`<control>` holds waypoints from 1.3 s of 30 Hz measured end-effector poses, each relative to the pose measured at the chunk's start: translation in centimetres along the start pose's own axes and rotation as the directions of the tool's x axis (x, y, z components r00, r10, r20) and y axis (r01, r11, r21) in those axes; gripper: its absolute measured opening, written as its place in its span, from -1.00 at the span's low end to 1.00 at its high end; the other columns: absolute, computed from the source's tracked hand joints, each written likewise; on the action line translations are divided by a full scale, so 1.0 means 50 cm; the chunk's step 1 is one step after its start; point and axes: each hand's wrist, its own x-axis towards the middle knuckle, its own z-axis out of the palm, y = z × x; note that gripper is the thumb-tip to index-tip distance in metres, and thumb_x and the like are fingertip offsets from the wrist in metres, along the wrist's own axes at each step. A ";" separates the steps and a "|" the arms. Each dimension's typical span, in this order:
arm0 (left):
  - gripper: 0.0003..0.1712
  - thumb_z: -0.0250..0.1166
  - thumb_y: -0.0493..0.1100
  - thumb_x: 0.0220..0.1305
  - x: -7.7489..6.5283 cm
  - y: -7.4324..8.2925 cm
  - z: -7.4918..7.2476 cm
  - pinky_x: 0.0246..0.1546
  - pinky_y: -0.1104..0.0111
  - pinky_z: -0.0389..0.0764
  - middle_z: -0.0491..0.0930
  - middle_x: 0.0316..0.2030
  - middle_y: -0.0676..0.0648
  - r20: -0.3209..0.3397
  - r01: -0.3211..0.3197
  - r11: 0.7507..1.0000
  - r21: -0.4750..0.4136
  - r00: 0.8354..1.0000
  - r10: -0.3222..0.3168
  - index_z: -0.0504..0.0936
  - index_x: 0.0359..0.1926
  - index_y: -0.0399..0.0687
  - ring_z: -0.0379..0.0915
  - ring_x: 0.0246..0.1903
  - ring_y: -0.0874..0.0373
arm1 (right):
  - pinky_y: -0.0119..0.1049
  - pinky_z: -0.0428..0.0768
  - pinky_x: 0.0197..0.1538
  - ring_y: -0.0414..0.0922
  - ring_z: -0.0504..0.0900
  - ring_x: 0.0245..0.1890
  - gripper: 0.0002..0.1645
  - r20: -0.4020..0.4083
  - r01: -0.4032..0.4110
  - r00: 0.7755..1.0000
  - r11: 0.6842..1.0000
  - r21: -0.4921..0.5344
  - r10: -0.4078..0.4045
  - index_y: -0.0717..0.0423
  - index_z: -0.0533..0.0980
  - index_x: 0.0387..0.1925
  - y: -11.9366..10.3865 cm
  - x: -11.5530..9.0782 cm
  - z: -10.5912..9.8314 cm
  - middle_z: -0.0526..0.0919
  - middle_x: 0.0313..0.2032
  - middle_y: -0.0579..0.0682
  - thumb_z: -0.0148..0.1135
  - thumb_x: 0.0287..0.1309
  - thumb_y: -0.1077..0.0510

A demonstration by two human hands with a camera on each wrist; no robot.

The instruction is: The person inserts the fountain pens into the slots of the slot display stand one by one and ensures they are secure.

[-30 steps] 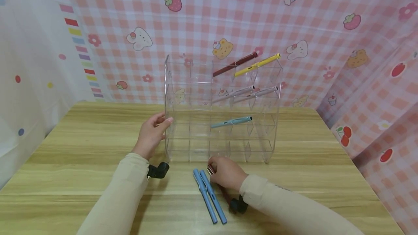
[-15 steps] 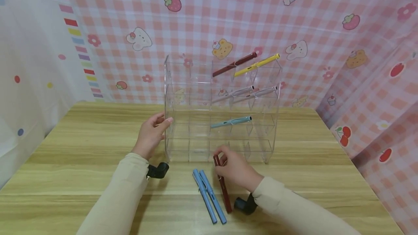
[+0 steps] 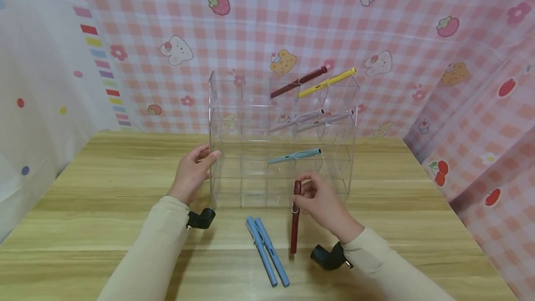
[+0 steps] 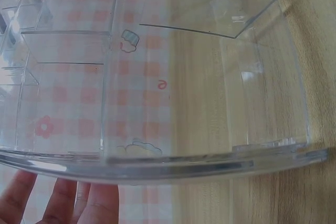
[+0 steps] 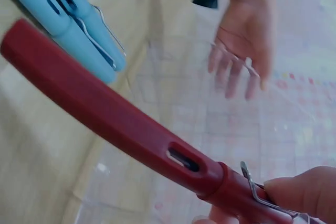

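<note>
My right hand (image 3: 322,199) pinches a dark red fountain pen (image 3: 295,226) near its capped end. The pen hangs almost upright in front of the rack; in the right wrist view its barrel (image 5: 115,119) and metal clip show large. My left hand (image 3: 191,173) rests with fairly straight fingers against the left side of a clear acrylic pen rack (image 3: 254,193). Fingertips (image 4: 102,203) meet the outer side panel in the left wrist view. Two blue fountain pens (image 3: 267,252) lie side by side on the table, left of the red pen.
On the rack's upper tiers lie another dark red pen (image 3: 298,82), a yellow pen (image 3: 328,82) and two pale lilac pens (image 3: 326,121). A teal pen (image 3: 295,156) lies lower down. The wooden table (image 3: 125,171) meets a checked cloth (image 3: 251,31) behind.
My right hand has lifted the red pen from beside the blue pens, moving it right and toward the rack, and turned it more upright. The left hand stays at the rack.
</note>
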 end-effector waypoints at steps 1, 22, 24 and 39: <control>-0.31 0.14 0.03 0.41 0.000 0.000 0.000 0.13 0.06 0.46 0.29 0.31 -0.23 -0.001 -0.002 1.000 -0.001 1.000 0.002 0.21 0.44 -0.11 0.29 0.24 -0.09 | -0.37 0.54 -0.47 -0.19 0.49 -0.47 -0.58 -0.015 -0.004 1.000 0.999 0.033 0.005 0.33 0.37 0.02 0.000 0.000 -0.005 0.54 -0.35 0.10 0.21 0.10 0.43; -0.31 0.14 0.01 0.41 0.000 0.002 0.000 0.16 0.04 0.45 0.28 0.32 -0.23 0.002 0.013 1.000 -0.018 1.000 -0.013 0.19 0.45 -0.12 0.28 0.25 -0.10 | -0.36 0.67 -0.41 -0.26 0.60 -0.42 -0.63 -0.516 0.159 0.856 0.930 0.332 0.038 0.04 0.33 -0.07 -0.027 0.013 -0.108 0.51 -0.35 -0.07 0.20 0.18 0.42; -0.31 0.14 0.01 0.41 0.000 0.002 0.000 0.16 0.04 0.45 0.28 0.32 -0.24 0.002 0.012 1.000 -0.020 1.000 -0.012 0.19 0.45 -0.12 0.29 0.24 -0.10 | -0.37 0.67 -0.41 -0.26 0.60 -0.41 -0.63 -0.555 0.195 0.831 0.918 0.347 0.033 0.01 0.33 -0.10 -0.028 0.014 -0.115 0.51 -0.35 -0.07 0.21 0.18 0.42; -0.30 0.13 0.02 0.42 -0.003 0.000 0.000 0.16 0.03 0.43 0.27 0.33 -0.23 0.012 -0.004 1.000 -0.027 1.000 0.005 0.17 0.45 -0.13 0.26 0.27 -0.09 | -0.40 0.67 -0.41 -0.13 0.57 -0.35 -0.59 -0.744 0.441 0.668 0.793 0.420 0.022 0.05 0.33 -0.08 -0.041 0.030 -0.137 0.44 -0.28 0.10 0.24 0.14 0.44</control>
